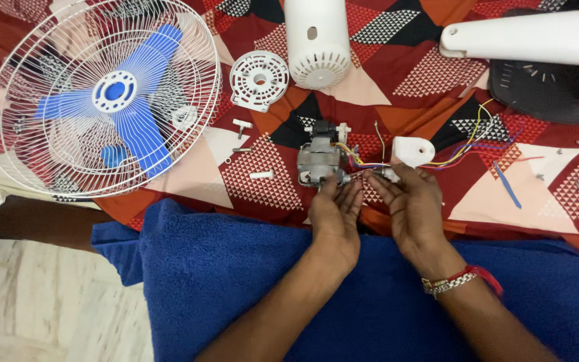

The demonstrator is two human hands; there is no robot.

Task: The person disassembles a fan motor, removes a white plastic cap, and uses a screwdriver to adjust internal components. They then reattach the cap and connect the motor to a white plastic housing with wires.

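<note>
A grey metal fan motor (319,163) lies on the patterned cloth with coloured wires (464,149) running off to the right. My left hand (336,209) touches the motor's front end and its shaft. My right hand (407,201) pinches a small white part (389,174) at the shaft's tip. Just beyond my right fingers sits a white plastic block (412,150) joined to the wires.
A white wire fan guard with blue blades (105,97) lies at the left. A round white vented plate (259,80), a white motor housing (317,41), a white fan stand (537,37) on a dark base, small screws and pins lie about. A blue towel (249,281) covers my lap.
</note>
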